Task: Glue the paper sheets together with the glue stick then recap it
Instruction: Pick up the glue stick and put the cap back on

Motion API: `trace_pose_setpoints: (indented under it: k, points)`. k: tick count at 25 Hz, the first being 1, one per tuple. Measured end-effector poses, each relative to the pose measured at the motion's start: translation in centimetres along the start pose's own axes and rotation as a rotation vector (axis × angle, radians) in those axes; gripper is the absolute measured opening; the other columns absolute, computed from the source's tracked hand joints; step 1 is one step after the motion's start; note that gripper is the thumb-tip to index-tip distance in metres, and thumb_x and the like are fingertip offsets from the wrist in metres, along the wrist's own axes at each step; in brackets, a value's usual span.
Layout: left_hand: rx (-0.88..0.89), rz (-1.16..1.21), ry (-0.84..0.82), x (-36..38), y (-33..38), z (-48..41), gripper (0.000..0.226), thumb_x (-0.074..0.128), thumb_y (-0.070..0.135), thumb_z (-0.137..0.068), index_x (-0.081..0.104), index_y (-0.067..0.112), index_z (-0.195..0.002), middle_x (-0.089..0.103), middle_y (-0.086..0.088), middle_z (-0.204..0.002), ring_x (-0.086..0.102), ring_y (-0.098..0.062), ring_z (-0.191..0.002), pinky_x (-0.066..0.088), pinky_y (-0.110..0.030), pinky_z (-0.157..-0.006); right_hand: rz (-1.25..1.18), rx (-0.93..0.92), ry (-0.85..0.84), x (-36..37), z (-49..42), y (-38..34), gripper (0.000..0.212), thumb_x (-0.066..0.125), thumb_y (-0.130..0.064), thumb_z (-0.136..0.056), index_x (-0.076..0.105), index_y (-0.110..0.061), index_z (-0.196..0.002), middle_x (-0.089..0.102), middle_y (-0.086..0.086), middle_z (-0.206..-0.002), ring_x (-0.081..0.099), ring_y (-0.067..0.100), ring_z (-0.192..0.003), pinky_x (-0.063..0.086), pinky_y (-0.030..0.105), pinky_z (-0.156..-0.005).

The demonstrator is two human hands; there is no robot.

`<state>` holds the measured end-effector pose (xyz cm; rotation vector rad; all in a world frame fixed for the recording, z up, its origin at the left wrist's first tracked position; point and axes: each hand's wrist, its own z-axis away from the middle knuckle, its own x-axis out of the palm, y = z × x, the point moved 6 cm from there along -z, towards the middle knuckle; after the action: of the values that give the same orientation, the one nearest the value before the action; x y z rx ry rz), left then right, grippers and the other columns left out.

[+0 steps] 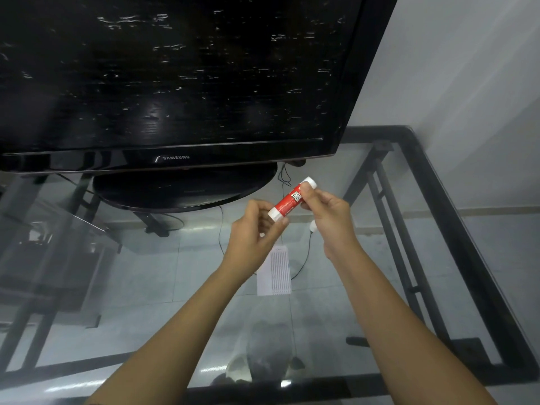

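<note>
Overhead, a person holds a red glue stick (292,199) above a glass table (455,217), in front of a black Samsung television (175,83) near its far edge. The left hand (255,229) pinches the stick's lower white end between thumb and fingers; the right hand (327,217) grips the upper part, fingertips pressed around the barrel. Lined paper sheets (276,273) lie on the glass below the hands.
</note>
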<state>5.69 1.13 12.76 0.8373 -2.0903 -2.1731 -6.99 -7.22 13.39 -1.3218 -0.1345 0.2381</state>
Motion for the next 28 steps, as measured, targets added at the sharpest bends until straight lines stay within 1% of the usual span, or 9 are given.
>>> trace_pose_setpoints:
  k: [4, 7, 9, 11, 13, 16, 20, 24, 28]
  points:
    - [-0.053, 0.027, -0.011, 0.3, -0.1, -0.3, 0.028, 0.041, 0.043, -0.093, 0.053, 0.022, -0.080, 0.056, 0.009, -0.056, 0.053, -0.003, -0.045, 0.043, -0.012, -0.048, 0.018, 0.024, -0.017, 0.0, -0.2, 0.3, 0.033, 0.058, -0.049, -0.082, 0.068, -0.023, -0.098, 0.069, -0.008, -0.089, 0.063, 0.001, -0.084, 0.036, 0.009, -0.062]
    - [-0.600, 0.704, -0.172, 2.1, -1.3, 0.2, 0.051, 0.035, 0.047, -0.094, 0.054, 0.017, -0.057, 0.041, 0.005, -0.041, 0.033, -0.007, -0.032, 0.030, -0.018, -0.034, 0.052, 0.019, -0.058, 0.2, -0.4, 0.1, 0.034, 0.057, -0.049, -0.083, 0.068, -0.021, -0.098, 0.069, -0.006, -0.090, 0.064, 0.003, -0.085, 0.037, 0.010, -0.064]
    - [-0.857, 0.884, -0.239, 2.6, -1.6, 0.9, 0.056, 0.036, 0.052, -0.092, 0.055, 0.014, -0.056, 0.044, 0.003, -0.040, 0.033, -0.007, -0.030, 0.029, -0.016, -0.031, 0.068, 0.007, -0.081, 0.2, -0.5, 0.0, 0.031, 0.058, -0.048, -0.083, 0.069, -0.022, -0.095, 0.070, -0.007, -0.089, 0.064, 0.002, -0.083, 0.039, 0.009, -0.063]
    - [-0.713, 0.541, -0.182, 1.5, -1.7, 0.2, 0.059, 0.033, 0.062, -0.089, 0.062, 0.012, -0.079, 0.062, -0.001, -0.056, 0.051, -0.009, -0.039, 0.040, -0.018, -0.039, 0.058, 0.005, -0.093, 0.1, -0.8, 0.1, 0.026, 0.058, -0.048, -0.082, 0.069, -0.026, -0.089, 0.070, -0.009, -0.086, 0.064, -0.001, -0.080, 0.041, 0.008, -0.061]
    - [-0.244, 0.025, 0.015, -0.5, -0.1, -0.7, 0.048, 0.048, 0.059, -0.083, 0.053, 0.017, -0.106, 0.066, 0.002, -0.089, 0.061, -0.008, -0.067, 0.046, -0.016, -0.058, 0.065, 0.000, -0.085, -0.1, -1.0, 0.1, 0.028, 0.058, -0.049, -0.082, 0.069, -0.025, -0.092, 0.070, -0.008, -0.088, 0.064, 0.000, -0.082, 0.039, 0.009, -0.062]
    - [0.133, -0.322, 0.095, -0.4, 1.2, -0.2, 0.043, 0.069, 0.036, -0.079, 0.052, 0.016, -0.113, 0.063, 0.000, -0.101, 0.058, -0.007, -0.082, 0.039, -0.006, -0.067, 0.090, -0.032, -0.102, 0.2, -1.2, 0.5, 0.033, 0.058, -0.050, -0.081, 0.068, -0.023, -0.097, 0.070, -0.008, -0.089, 0.064, -0.004, -0.079, 0.041, 0.002, -0.057]
    - [0.145, -0.329, 0.218, -1.2, 0.4, -0.1, 0.035, 0.069, 0.026, -0.080, 0.058, 0.008, -0.108, 0.069, -0.009, -0.104, 0.056, -0.004, -0.082, 0.037, -0.004, -0.064, 0.223, -0.125, -0.127, -0.2, -3.1, 1.8, 0.050, 0.045, -0.062, -0.080, 0.060, -0.030, -0.115, 0.063, -0.017, -0.104, 0.060, -0.003, -0.090, 0.043, 0.003, -0.068]
    - [0.136, -0.303, 0.239, -2.1, 0.2, -0.1, 0.035, 0.068, 0.029, -0.079, 0.058, 0.010, -0.108, 0.068, -0.007, -0.104, 0.056, -0.003, -0.082, 0.037, 0.007, -0.057, 0.733, -0.223, -0.032, -3.7, -6.6, 5.5, 0.040, 0.055, -0.016, -0.091, 0.049, -0.015, -0.131, 0.055, 0.005, -0.128, 0.052, 0.016, -0.113, 0.035, 0.025, -0.096]
    - [0.126, -0.300, 0.242, -2.7, -0.2, -0.1, 0.034, 0.068, 0.027, -0.079, 0.058, 0.009, -0.107, 0.068, -0.007, -0.103, 0.057, -0.003, -0.080, 0.034, 0.010, -0.064, 1.104, -0.274, -0.234, -3.1, -7.1, 10.3, 0.044, 0.065, -0.016, -0.084, 0.054, -0.010, -0.126, 0.055, 0.010, -0.130, 0.052, 0.027, -0.116, 0.035, 0.032, -0.100]
